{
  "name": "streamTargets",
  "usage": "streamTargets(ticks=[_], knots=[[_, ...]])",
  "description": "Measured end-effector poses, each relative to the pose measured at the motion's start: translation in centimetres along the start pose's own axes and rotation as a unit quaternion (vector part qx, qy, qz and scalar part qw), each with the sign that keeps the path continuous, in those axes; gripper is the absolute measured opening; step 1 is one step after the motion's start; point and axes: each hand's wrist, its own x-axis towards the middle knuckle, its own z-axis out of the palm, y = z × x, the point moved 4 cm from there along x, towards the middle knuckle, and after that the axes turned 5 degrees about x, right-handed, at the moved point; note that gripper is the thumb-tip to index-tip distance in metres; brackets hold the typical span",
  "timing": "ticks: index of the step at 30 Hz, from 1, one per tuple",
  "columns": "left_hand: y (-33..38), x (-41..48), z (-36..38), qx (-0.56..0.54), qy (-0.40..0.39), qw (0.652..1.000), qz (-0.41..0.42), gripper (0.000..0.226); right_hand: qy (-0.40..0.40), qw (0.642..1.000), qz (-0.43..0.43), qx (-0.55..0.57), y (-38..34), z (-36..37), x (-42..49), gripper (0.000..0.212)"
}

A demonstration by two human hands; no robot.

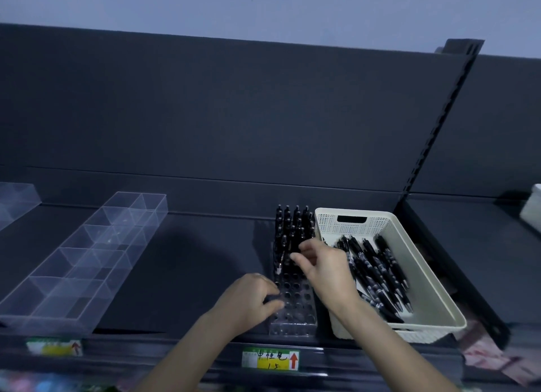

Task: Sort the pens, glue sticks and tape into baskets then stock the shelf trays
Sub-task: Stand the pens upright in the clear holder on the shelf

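Acrylic in hand: holding the clear drilled acrylic pen holder [292, 312] at its near left edge with the left hand [248, 301], grip curled onto it. Hovering the right hand [325, 271] over the middle rows beside upright black plastic pens [295, 221], grip narrow, contents impossible to tell. Judging the loose pens [377, 271] next: lying near-to-far in the cream perforated plastic basket [371, 229], just right of that nearer right hand.

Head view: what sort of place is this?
Probably a shop's stationery aisle: dark metal shelving with a slotted upright, price labels on the shelf edge, and a clear pen rack beside a basket of pens.
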Motion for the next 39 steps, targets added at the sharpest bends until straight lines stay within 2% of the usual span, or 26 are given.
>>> streamTargets(ticks=[5, 9, 13, 17, 18, 20, 23, 26, 28, 30, 33, 36, 39], knots=[[4.0, 1.3, -1.2, -0.037, 0.076, 0.996, 0.037, 0.028, 0.060, 0.996, 0.044, -0.041, 3.6, -5.7, -0.7, 0.016], [8.3, 3.6, -1.8, -0.041, 0.107, 0.991, 0.070, 0.027, 0.040, 0.988, 0.124, -0.085, 7.6, -9.3, -0.6, 0.024], [10.7, 6.7, -0.3, 0.009, 0.046, 0.998, 0.046, 0.027, -0.022, 0.974, 0.178, -0.136, 11.1, -10.7, -1.0, 0.026], [12.0, 10.1, 1.9, 0.100, -0.032, 0.994, -0.024, 0.018, -0.091, 0.963, 0.189, -0.170, 12.6, -10.4, -1.2, 0.017], [12.3, 11.0, 2.4, 0.125, -0.055, 0.990, -0.047, 0.016, -0.110, 0.959, 0.190, -0.182, 12.9, -10.2, -1.1, 0.021], [12.5, 12.8, 3.6, 0.178, -0.098, 0.974, -0.096, 0.025, -0.138, 0.952, 0.197, -0.188, 13.5, -9.7, -0.5, 0.027], [12.5, 14.7, 5.3, 0.231, -0.141, 0.948, -0.164, 0.055, -0.169, 0.946, 0.204, -0.187, 13.8, -9.3, 0.3, 0.016], [12.4, 15.6, 6.4, 0.209, -0.154, 0.946, -0.193, 0.065, -0.180, 0.943, 0.212, -0.182, 13.9, -8.7, 1.2, 0.024], [12.0, 16.2, 6.8, 0.162, -0.120, 0.956, -0.213, 0.062, -0.184, 0.940, 0.218, -0.185, 14.0, -8.1, 1.8, 0.024], [12.1, 16.5, 7.0, 0.117, -0.102, 0.965, -0.213, 0.051, -0.191, 0.934, 0.237, -0.189, 14.2, -7.6, 2.1, 0.039], [12.3, 16.8, 7.0, 0.071, -0.126, 0.968, -0.205, 0.018, -0.206, 0.927, 0.239, -0.202, 14.8, -7.1, 2.4, 0.035], [12.0, 17.1, 7.1, 0.052, -0.122, 0.970, -0.202, 0.029, -0.200, 0.926, 0.226, -0.228, 15.0, -6.9, 2.4, 0.031], [12.0, 17.0, 7.7, 0.027, -0.140, 0.968, -0.208, 0.031, -0.202, 0.928, 0.228, -0.215, 15.1, -7.0, 2.2, 0.032]])
